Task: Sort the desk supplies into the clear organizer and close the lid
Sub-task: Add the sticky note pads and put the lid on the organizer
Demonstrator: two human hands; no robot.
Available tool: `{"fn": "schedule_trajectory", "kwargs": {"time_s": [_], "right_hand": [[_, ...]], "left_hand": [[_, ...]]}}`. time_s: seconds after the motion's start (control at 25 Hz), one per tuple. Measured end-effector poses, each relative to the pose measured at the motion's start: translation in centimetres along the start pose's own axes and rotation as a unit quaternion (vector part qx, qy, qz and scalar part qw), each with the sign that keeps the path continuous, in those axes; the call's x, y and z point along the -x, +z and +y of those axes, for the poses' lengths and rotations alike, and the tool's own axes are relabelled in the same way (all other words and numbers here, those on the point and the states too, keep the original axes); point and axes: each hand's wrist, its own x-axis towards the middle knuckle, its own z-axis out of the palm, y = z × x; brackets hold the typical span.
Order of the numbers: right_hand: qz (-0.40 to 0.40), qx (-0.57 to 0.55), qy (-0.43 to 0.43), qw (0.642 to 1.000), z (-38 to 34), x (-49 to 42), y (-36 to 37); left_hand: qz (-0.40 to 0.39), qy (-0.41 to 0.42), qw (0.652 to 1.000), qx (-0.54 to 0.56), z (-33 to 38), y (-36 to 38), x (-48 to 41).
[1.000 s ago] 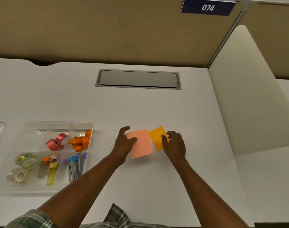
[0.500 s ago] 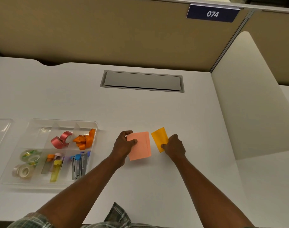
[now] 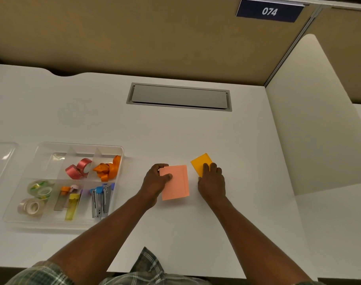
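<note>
A pink sticky-note pad (image 3: 176, 183) lies on the white desk, and my left hand (image 3: 156, 182) grips its left edge with the thumb on top. To its right lies a smaller orange pad (image 3: 200, 163); my right hand (image 3: 211, 181) holds its near corner with fingers pressed on top. The clear organizer (image 3: 122, 150) sits at the left, open. It holds a pink ribbon (image 3: 79, 168), an orange ribbon (image 3: 108, 168), tape rolls (image 3: 36, 195), a yellow highlighter (image 3: 71, 206) and staplers (image 3: 100, 199). Its clear lid (image 3: 0, 159) lies to its left, partly out of frame.
A grey cable hatch (image 3: 178, 96) is set into the desk at the back. Tan partition walls (image 3: 134, 33) stand behind, and a white divider panel (image 3: 319, 120) closes off the right side. My plaid shirt (image 3: 146, 268) shows at the near desk edge.
The two pads have come apart: the pink one has turned squarer under my left hand, and the orange one now lies a little farther right. Both hands stay on their pads.
</note>
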Motion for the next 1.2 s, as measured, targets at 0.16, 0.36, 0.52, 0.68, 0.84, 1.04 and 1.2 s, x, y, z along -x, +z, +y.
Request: {"fn": "schedule_trajectory", "kwargs": {"time_s": [0.16, 0.36, 0.52, 0.68, 0.84, 1.04, 1.2], "right_hand": [[0.049, 0.123, -0.038, 0.990, -0.6, -0.4, -1.0], [0.075, 0.170, -0.070, 0.980, 0.5, -1.1, -1.9], [-0.049, -0.209, 0.023, 0.976, 0.9, -1.6, -2.3], [-0.225, -0.536, 0.065, 0.811, -0.1, 0.1, -4.1], [-0.326, -0.600, 0.021, 0.730, -0.3, 1.2, -5.0], [-0.354, -0.678, 0.071, 0.640, 0.2, 1.6, -5.3], [-0.413, -0.647, 0.027, 0.640, -0.1, 1.7, -6.2]], "left_hand": [[0.004, 0.003, 1.000, -0.005, -0.2, -0.4, 0.4], [0.009, 0.006, 1.000, -0.008, -0.5, -0.8, 1.0], [0.014, 0.028, 0.999, -0.028, 0.0, -1.6, 1.4], [-0.045, 0.135, 0.978, -0.152, 2.3, -2.2, 1.6], [-0.097, 0.237, 0.903, -0.345, 4.9, -1.6, 1.2], [-0.143, 0.287, 0.842, -0.434, 5.0, -1.5, 0.7], [-0.142, 0.305, 0.820, -0.463, 3.2, -1.4, 1.0]]}}
